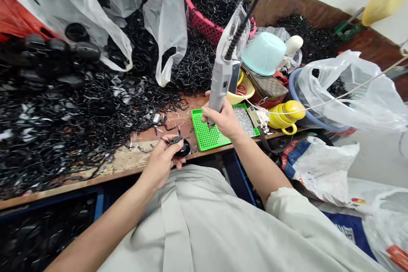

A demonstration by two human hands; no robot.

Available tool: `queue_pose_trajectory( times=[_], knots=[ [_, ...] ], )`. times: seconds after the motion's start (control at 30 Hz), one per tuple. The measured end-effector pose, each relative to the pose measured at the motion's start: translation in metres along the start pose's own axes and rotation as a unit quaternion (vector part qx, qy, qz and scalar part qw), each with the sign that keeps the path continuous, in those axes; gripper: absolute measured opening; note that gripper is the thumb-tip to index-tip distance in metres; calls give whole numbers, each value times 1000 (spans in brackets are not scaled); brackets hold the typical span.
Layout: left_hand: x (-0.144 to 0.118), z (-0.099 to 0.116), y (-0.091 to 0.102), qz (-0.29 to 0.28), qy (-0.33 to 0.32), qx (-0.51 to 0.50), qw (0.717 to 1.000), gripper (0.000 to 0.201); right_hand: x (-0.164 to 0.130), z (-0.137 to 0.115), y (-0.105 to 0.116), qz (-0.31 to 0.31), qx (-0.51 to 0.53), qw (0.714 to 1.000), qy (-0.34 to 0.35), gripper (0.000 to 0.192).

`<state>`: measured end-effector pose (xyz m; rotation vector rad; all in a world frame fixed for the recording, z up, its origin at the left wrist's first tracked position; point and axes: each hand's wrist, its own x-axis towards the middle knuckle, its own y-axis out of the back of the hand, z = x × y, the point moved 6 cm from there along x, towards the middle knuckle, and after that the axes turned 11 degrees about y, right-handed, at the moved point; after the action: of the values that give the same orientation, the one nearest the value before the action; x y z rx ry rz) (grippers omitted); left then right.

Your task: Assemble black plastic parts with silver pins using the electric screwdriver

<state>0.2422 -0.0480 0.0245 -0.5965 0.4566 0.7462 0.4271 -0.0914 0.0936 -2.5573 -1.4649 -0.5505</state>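
Note:
My left hand (164, 157) is closed on a small round black plastic part (184, 148), with thin dark pieces at its top, just over the table's front edge. In my right hand (225, 119) is a grey electric screwdriver (221, 74), gripped near its lower end and held upright at a slight tilt. A black cord (236, 36) runs up from its top. Beneath that hand lies a green perforated tray (208, 136), with many small silvery screws (245, 121) at its right side. The screwdriver's tip is over the tray, apart from the black part.
Thin black plastic pieces (105, 110) are heaped across the left of the table. Behind stands a pink basket (204, 19) full of them. To the right are a yellow cup (287, 114), a light-blue basket (264, 53) and a blue tub (296, 85) lined with a plastic bag.

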Motion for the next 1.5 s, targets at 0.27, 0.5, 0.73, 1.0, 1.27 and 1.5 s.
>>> queue_pose_trajectory(
  times=[0.27, 0.5, 0.73, 1.0, 1.27, 1.5],
  knots=[
    [32, -6, -23, 49, -5, 4, 999, 35, -44, 22, 41, 141, -14, 989, -30, 42],
    [33, -4, -23, 56, 20, 8, 998, 37, -48, 28, 48, 181, -9, 983, -15, 41],
    [33, -5, -24, 56, 22, 11, 998, 38, -50, 35, 49, 175, -19, 984, -22, 39],
    [31, -5, -24, 51, 21, 12, 998, 36, -54, 34, 47, 191, -18, 981, 0, 36],
    [32, -6, -23, 50, 18, 14, 998, 38, -55, 34, 46, 196, -37, 980, -4, 37],
    [34, -8, -21, 43, 12, 18, 999, 39, -53, 27, 45, 191, -45, 980, 3, 44]
  ],
)
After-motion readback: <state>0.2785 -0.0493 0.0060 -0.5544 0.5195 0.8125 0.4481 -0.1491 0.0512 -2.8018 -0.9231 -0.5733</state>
